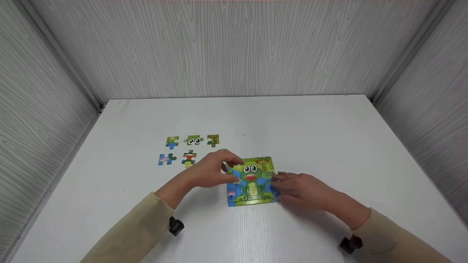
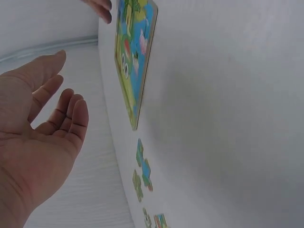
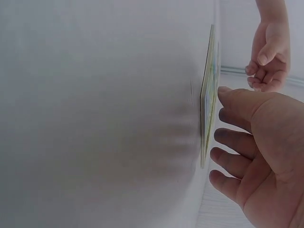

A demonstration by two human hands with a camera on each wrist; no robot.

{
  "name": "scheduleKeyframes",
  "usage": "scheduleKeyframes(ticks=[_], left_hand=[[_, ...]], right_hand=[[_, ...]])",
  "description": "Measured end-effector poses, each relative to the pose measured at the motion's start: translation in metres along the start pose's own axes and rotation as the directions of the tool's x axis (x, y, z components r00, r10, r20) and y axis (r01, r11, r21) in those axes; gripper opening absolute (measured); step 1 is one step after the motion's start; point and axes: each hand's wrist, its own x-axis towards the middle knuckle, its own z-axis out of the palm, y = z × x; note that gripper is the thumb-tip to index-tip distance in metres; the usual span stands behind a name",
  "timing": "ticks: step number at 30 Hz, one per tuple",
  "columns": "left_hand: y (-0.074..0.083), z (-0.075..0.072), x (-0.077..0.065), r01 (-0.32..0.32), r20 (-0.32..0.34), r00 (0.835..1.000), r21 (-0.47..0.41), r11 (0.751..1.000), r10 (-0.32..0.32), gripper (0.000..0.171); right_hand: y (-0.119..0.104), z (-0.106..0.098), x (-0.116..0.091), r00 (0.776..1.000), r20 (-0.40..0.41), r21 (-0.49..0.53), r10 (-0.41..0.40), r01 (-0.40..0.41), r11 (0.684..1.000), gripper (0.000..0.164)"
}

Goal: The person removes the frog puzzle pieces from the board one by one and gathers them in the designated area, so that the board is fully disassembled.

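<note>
A square frog puzzle board (image 1: 252,190) lies flat on the white table, its picture facing up. My left hand (image 1: 214,170) hovers by the board's upper left edge, fingers loosely bent and thumb apart from them. Nothing sits between those fingers in the left wrist view, where the hand (image 2: 45,121) is clear of the board (image 2: 136,61). On the other side my right hand (image 1: 305,190) has its fingers extended, fingertips right at the board's right edge. Seen from the right wrist, this hand (image 3: 266,152) is spread and holds nothing.
Several loose puzzle pieces lie left of the board, among them one with two eyes (image 1: 193,140), one with a red mouth (image 1: 189,157) and one with a pink flower (image 1: 165,159). Wood-grain panels (image 1: 234,51) enclose the table (image 1: 310,128) at the back and sides.
</note>
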Motion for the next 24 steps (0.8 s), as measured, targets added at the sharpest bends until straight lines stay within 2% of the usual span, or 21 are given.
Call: scheduleKeyframes(ticks=[5,10,15,19,24], left_hand=[[0.004,0.026,0.022,-0.021,0.091,0.996,-0.011,1.0,0.022,0.044],[0.002,0.046,0.038,-0.019,0.145,0.989,-0.015,1.0,0.021,0.047],[-0.004,0.055,0.045,0.015,0.155,0.988,-0.029,0.999,-0.011,0.051],[-0.008,0.058,0.049,0.006,0.163,0.987,-0.011,1.0,-0.004,0.052],[-0.009,0.06,0.053,-0.006,0.19,0.982,0.016,1.0,0.003,0.052]], right_hand=[[0.008,0.002,0.0,1.0,0.0,-0.004,0.03,-0.03,1.0,0.047],[0.013,0.004,0.0,0.999,-0.001,0.013,0.053,-0.053,0.999,0.051],[0.014,0.006,0.001,0.994,0.04,0.048,0.102,-0.104,0.993,0.054],[0.013,0.007,0.001,0.987,0.075,0.08,0.146,-0.151,0.985,0.056],[0.014,0.007,0.0,0.983,0.09,0.087,0.158,-0.166,0.982,0.057]])
